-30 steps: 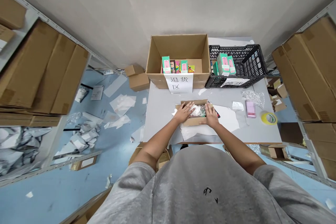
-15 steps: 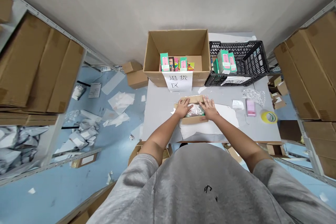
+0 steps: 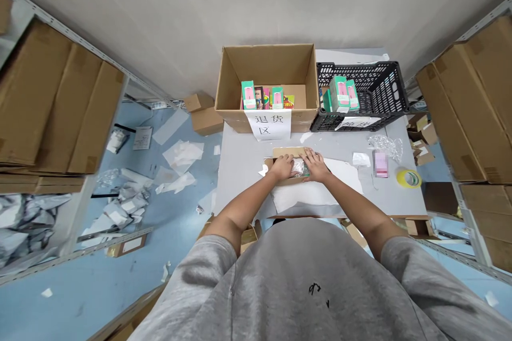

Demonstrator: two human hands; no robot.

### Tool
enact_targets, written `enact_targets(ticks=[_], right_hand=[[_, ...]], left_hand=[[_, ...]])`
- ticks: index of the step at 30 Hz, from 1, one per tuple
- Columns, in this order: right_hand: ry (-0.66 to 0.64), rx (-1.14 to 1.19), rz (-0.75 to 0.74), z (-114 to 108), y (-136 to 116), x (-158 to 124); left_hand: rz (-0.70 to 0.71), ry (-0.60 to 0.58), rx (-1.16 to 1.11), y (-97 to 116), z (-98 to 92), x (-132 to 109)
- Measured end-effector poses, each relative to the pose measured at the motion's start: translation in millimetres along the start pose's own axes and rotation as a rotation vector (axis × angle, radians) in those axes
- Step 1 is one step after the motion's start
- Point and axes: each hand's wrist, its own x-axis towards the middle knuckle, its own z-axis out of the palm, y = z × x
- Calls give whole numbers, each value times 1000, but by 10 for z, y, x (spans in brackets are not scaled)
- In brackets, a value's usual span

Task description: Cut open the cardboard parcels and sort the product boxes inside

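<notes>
Pressing my left hand [image 3: 282, 167] and right hand [image 3: 315, 165] palm-down on a shallow cardboard tray [image 3: 285, 152], fingers together and pinching nothing, I seem to be holding its sides down against the table. A bubble-wrapped packet [image 3: 301, 169] lies in the tray, just beyond and between my fingertips. Under the tray, a white paper sheet [image 3: 308, 198] covers the grey table [image 3: 244, 181]. At the far edge, a cardboard carton [image 3: 266, 61] holds green-and-pink boxes [image 3: 248, 95], beside a black plastic crate [image 3: 362, 72]. A yellow tape roll [image 3: 408, 178] sits right.
</notes>
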Motion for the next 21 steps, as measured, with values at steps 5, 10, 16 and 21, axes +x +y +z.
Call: enact_targets(ticks=[5,10,16,21], right_hand=[[-65,-47,-79,-57,14,-47],[-138,-151,-111,-97,51,-47],[-194,-203,-49,-109,71,94],[-218,-229,-13,-72,48,138]], left_hand=[[-35,-108,208,14,-64,102],[-56,-99,346,29,-151,136],[25,-55,352,-20,-188,8],[248,-188,392,-218,-229,-45]])
